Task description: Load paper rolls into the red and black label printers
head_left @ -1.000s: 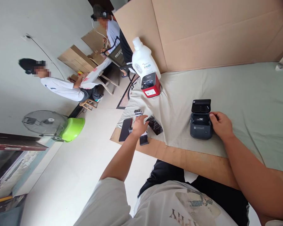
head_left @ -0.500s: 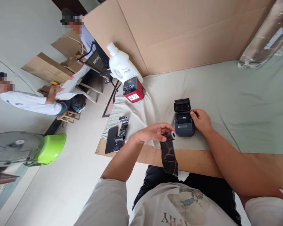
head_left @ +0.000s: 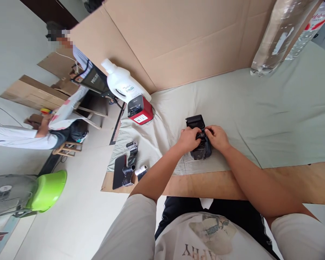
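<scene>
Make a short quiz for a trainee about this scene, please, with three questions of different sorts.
1. True or false: both hands are on the small black printer.
2. What stands right in front of the white bottle? A) a red printer B) a green basin C) a phone
3. Fill in: the black printer's lid is ____.

Key:
1. True. The left hand and the right hand meet over it.
2. A, the red printer.
3. Open.
</scene>
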Demonstrator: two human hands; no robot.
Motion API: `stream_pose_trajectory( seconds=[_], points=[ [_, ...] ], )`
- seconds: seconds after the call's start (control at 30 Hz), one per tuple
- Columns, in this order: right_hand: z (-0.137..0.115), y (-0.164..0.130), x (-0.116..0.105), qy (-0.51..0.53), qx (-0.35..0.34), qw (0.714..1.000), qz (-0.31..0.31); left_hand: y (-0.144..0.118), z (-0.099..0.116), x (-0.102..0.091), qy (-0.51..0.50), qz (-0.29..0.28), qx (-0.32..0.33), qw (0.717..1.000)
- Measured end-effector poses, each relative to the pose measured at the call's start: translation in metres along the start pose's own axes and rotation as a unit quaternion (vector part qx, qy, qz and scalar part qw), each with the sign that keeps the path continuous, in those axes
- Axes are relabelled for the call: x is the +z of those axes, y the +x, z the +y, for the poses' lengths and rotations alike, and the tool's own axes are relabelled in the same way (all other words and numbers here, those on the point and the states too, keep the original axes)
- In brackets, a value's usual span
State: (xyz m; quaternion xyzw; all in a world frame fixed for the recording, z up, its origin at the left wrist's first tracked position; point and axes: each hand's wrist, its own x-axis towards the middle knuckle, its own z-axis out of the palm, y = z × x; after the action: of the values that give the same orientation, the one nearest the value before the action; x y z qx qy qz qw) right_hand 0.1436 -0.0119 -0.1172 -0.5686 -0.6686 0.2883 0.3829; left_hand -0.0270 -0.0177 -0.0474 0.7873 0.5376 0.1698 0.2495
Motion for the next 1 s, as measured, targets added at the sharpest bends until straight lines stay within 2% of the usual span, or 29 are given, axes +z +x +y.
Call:
stream_pose_trajectory(
  seconds=[0.1,0.3,0.47,0.57,0.67,0.73,0.8,0.9,1.0],
  points=[
    [0.001,0.0,0.0,0.004,0.001,1.0,0.005,-0.001,-0.006,0.007,-0.025,0.03,0.004,0.999],
    [-0.001,-0.001,0.0,0.037,0.017,0.999,0.008,-0.012,-0.005,0.012,-0.054,0.162,0.012,0.985],
    [-0.012,-0.005,-0.006,0.218,0.049,0.975,-0.017,-0.025,-0.008,0.011,-0.173,0.274,-0.03,0.946],
    [-0.014,-0.005,-0.01,0.259,0.056,0.964,-0.025,-0.036,-0.009,0.016,-0.265,0.263,-0.032,0.927],
    [-0.011,-0.003,-0.012,0.244,0.055,0.968,-0.024,-0.046,-0.011,0.026,-0.302,0.256,-0.022,0.918],
    [-0.008,-0.002,-0.01,0.2,0.061,0.978,-0.004,-0.049,-0.015,0.034,-0.304,0.273,-0.045,0.912],
    [-0.006,-0.003,-0.008,0.112,0.063,0.991,0.027,-0.049,-0.021,0.04,-0.29,0.284,-0.1,0.908],
    [-0.008,-0.006,-0.007,-0.025,0.028,0.999,0.017,-0.045,-0.027,0.046,-0.246,0.239,-0.166,0.925],
    [-0.016,-0.01,-0.01,-0.045,-0.002,0.999,-0.025,-0.045,-0.024,0.047,-0.251,0.176,-0.139,0.942]
  ],
)
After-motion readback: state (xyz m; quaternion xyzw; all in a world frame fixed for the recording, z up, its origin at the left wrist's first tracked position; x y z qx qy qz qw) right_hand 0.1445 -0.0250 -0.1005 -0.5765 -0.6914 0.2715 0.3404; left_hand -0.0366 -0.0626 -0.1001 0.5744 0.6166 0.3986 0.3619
